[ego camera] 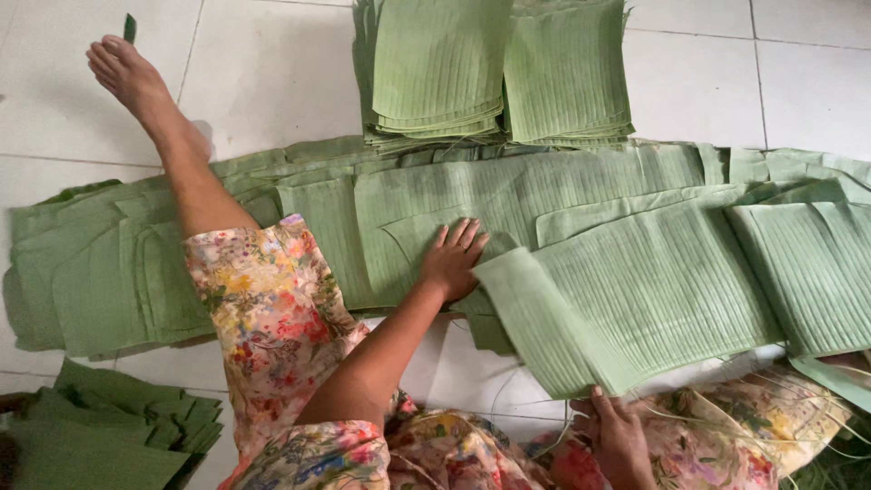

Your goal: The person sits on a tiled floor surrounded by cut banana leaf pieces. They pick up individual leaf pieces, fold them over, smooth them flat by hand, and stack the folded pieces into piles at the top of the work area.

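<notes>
My left hand (452, 259) lies flat, fingers spread, pressing on a layer of long green banana leaf strips (508, 195) spread across the white tiled floor. My right hand (615, 436) grips the near edge of a folded leaf piece (635, 299) that rises from the layer toward me. Thin pale fibres hang from that edge over my flowered clothing.
Two neat stacks of cut leaf squares (494, 73) stand at the back. A darker pile of leaf pieces (100, 431) lies at the lower left. My left leg and bare foot (127, 77) stretch out over the leaves toward the far left.
</notes>
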